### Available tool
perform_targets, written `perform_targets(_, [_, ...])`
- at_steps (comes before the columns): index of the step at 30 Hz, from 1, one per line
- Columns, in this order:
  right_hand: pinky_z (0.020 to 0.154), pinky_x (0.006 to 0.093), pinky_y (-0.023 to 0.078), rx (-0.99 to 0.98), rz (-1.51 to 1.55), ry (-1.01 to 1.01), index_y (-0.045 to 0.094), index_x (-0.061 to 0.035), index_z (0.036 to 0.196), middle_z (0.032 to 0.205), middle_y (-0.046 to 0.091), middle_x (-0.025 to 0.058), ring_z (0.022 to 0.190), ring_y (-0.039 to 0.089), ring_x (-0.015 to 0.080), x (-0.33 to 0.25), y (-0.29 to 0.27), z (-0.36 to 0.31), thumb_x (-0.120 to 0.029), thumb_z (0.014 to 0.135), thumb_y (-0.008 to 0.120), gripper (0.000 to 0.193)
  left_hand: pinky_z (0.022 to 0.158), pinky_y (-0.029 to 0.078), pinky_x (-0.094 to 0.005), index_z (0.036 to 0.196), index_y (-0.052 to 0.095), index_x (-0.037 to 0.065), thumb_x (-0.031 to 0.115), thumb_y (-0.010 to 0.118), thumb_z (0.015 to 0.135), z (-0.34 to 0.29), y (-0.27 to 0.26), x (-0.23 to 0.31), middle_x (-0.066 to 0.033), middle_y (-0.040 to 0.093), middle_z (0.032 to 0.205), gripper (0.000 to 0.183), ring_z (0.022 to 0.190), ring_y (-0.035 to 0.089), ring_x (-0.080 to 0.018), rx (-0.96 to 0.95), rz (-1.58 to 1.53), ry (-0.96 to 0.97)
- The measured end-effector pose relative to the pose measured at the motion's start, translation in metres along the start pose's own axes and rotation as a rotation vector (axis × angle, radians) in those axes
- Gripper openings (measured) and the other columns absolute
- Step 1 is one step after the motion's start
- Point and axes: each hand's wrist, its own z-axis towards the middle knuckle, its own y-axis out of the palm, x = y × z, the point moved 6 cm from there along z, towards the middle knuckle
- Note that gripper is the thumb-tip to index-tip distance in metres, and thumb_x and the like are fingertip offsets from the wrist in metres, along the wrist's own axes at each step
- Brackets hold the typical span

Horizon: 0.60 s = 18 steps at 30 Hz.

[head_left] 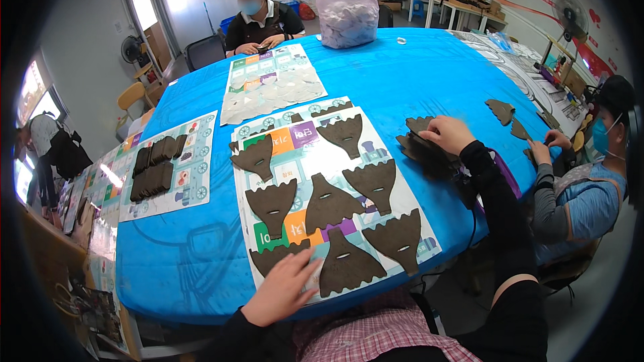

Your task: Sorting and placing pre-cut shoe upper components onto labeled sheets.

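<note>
Several dark brown, fan-shaped flat pieces with scalloped edges and a small slit, such as one piece (345, 265), lie spread on a printed sheet (429, 245) in front of me. My left hand (283, 287) rests at the sheet's near edge, fingers apart, partly over a brown piece (278, 258). To the right, on the blue cloth, is a loose pile of like pieces (429, 161). My right hand (448, 135) is at the top of that pile, its fingers closed on a piece there; the fingertips are partly hidden.
Small brown pieces (157, 167) stand in rows on a sheet at left. Pale scraps (275, 97) cover another sheet beyond mine. A full plastic bag (347, 17) stands at the table's far side. One person sits across, another at right, handling brown pieces. Blue cloth (188, 248) covers the table.
</note>
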Motion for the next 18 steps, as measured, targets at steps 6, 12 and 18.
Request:
perform_targets(6, [0.084,0.0405,0.047,0.245,0.08,-0.037,0.062,-0.0032,0.101,0.102,0.057,0.0133,0.098,0.056,0.0327,0.01,0.007,-0.005,-0.035,0.084,0.071,0.037,0.116,0.02,-0.0485,0.143,0.037,-0.001,0.032,0.062,0.089,-0.037,0.002,-0.056,-0.0211,0.031,0.152,0.068,0.141,0.028,-0.0371,0.13,0.093,-0.333])
perform_targets(12, [0.085,0.042,0.046,0.165,0.066,0.049,0.063,-0.0047,0.099,0.101,0.056,0.0147,0.1,0.054,0.0331,0.012,0.011,-0.001,-0.04,0.088,0.065,0.037,0.116,0.02,-0.0481,0.143,0.039,0.003,0.034,0.064,0.087,-0.041,0.015,-0.068,-0.017,0.032,0.152,0.069,0.141,0.03,-0.0336,0.199,0.12,-0.321])
perform_targets(18, [0.086,0.0431,0.046,0.321,0.046,0.019,0.063,-0.0044,0.102,0.1,0.056,0.0176,0.1,0.055,0.0347,0.016,0.014,0.005,-0.039,0.09,0.063,0.037,0.116,0.02,-0.0502,0.142,0.041,0.002,0.037,0.06,0.088,-0.044,0.015,-0.067,-0.0171,0.034,0.151,0.067,0.14,0.031,-0.0351,0.225,0.087,-0.344])
